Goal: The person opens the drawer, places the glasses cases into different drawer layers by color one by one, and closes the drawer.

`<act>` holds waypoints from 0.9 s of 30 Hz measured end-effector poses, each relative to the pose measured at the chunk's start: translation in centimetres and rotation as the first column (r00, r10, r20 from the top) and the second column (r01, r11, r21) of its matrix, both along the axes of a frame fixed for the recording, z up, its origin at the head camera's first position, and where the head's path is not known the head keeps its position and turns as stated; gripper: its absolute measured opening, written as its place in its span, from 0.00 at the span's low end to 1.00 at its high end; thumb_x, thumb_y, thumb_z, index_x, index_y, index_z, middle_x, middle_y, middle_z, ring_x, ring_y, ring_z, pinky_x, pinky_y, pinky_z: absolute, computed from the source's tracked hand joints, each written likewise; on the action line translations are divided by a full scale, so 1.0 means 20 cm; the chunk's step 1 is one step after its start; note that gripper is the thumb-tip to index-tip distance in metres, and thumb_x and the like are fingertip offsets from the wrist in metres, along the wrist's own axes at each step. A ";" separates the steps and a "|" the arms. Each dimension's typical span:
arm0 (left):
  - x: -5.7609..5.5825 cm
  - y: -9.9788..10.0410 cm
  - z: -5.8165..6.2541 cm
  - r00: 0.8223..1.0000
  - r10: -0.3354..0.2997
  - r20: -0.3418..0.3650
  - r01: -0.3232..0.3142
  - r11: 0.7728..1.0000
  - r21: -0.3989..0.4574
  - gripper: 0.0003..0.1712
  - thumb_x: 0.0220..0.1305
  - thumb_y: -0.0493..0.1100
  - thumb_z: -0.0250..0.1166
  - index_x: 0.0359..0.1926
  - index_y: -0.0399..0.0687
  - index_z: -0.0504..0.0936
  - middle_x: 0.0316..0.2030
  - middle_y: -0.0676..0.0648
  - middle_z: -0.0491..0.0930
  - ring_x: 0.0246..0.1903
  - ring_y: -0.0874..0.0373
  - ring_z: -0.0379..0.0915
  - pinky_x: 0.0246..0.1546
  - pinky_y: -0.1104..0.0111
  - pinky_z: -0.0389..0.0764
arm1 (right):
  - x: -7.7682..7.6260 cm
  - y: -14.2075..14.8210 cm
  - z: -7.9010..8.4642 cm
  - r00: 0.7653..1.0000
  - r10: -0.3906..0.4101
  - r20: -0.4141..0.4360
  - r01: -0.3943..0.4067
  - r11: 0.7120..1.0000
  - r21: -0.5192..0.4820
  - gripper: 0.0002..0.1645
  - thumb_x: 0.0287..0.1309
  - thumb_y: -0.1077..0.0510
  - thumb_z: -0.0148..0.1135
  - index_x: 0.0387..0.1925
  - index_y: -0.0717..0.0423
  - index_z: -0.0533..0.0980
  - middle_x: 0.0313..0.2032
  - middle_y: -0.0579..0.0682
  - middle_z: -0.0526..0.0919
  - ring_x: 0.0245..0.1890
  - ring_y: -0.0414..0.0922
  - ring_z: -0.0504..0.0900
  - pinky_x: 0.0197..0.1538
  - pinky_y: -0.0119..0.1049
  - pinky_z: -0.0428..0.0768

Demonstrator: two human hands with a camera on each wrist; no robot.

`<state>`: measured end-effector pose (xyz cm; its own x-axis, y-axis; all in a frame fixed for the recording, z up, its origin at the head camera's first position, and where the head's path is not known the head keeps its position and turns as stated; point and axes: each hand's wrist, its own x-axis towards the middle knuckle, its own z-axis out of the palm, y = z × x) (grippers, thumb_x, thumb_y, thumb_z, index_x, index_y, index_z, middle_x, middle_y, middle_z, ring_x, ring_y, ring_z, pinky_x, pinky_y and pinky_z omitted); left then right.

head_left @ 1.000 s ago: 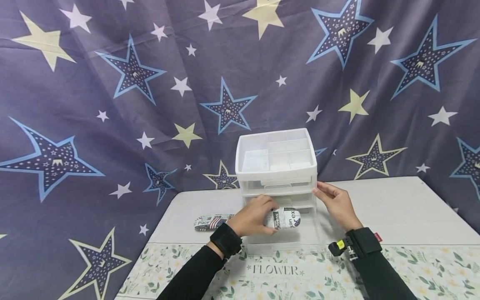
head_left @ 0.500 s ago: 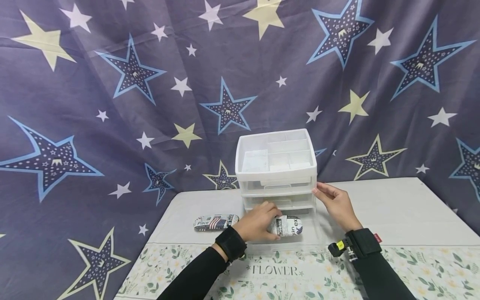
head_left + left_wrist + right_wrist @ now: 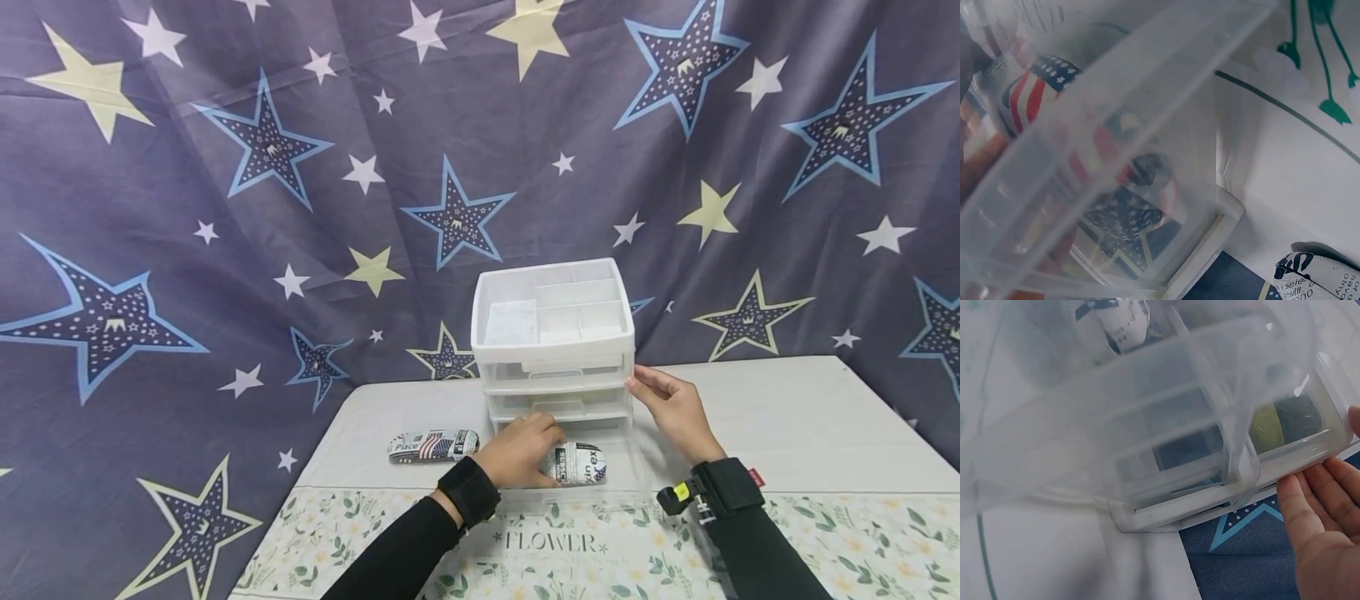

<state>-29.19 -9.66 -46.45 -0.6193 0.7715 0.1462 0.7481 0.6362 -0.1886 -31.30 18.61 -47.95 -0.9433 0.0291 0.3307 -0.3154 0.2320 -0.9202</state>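
Observation:
A white drawer unit (image 3: pixel 553 343) of translucent plastic stands on the table, its bottom drawer (image 3: pixel 600 500) pulled out. My left hand (image 3: pixel 519 450) is down in that drawer and grips a glasses case (image 3: pixel 579 463) printed with newspaper text. In the left wrist view the flag-patterned side of this glasses case (image 3: pixel 1029 97) shows through the drawer wall. A second, matching glasses case (image 3: pixel 431 446) lies on the table to the left. My right hand (image 3: pixel 675 412) touches the unit's right side. In the right wrist view its fingers (image 3: pixel 1300 509) lie fairly straight against the plastic edge.
A divided tray (image 3: pixel 551 308) forms the unit's top. Olive and dark shapes (image 3: pixel 1266 428) show through the plastic in the right wrist view. A floral cloth strip (image 3: pixel 337 525) runs along the table's front. A star-patterned curtain (image 3: pixel 510 125) hangs behind.
My left hand has lowered the glasses case into the pulled-out bottom drawer, moving toward me and slightly right. My right hand has stayed on the unit's side.

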 end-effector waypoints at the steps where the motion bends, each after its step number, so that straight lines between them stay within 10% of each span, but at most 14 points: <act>1: 0.00 0.00 0.00 1.000 -0.001 0.002 0.001 1.000 0.000 0.41 0.49 0.66 0.80 0.59 0.50 0.82 0.51 0.54 0.78 0.52 0.60 0.71 0.56 0.68 0.80 | 0.00 0.00 0.00 1.000 0.000 0.000 0.000 1.000 0.001 0.36 0.69 0.41 0.64 0.67 0.60 0.74 0.60 0.60 0.82 0.62 0.54 0.79 0.54 0.17 0.76; 16: -0.01 0.00 0.00 0.998 0.009 0.065 -0.007 0.999 -0.035 0.38 0.55 0.65 0.77 0.60 0.50 0.81 0.52 0.52 0.78 0.52 0.59 0.72 0.57 0.71 0.79 | 0.00 0.00 0.01 1.000 0.008 -0.005 -0.008 1.000 -0.017 0.35 0.69 0.42 0.65 0.67 0.60 0.75 0.60 0.59 0.82 0.50 0.25 0.78 0.53 0.17 0.77; 27: 0.03 -0.03 0.04 0.996 -0.020 0.092 0.025 0.999 -0.047 0.38 0.56 0.61 0.78 0.63 0.49 0.81 0.55 0.51 0.78 0.56 0.58 0.74 0.63 0.66 0.78 | 0.01 0.00 0.00 1.000 0.002 -0.007 -0.002 1.000 0.014 0.35 0.70 0.40 0.64 0.68 0.59 0.74 0.61 0.59 0.81 0.62 0.54 0.79 0.54 0.18 0.75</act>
<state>-28.64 -10.27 -45.66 -0.6109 0.7900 0.0521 0.7776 0.6110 -0.1483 -31.15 18.60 -47.95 -0.9410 0.0221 0.3377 -0.3225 0.2441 -0.9146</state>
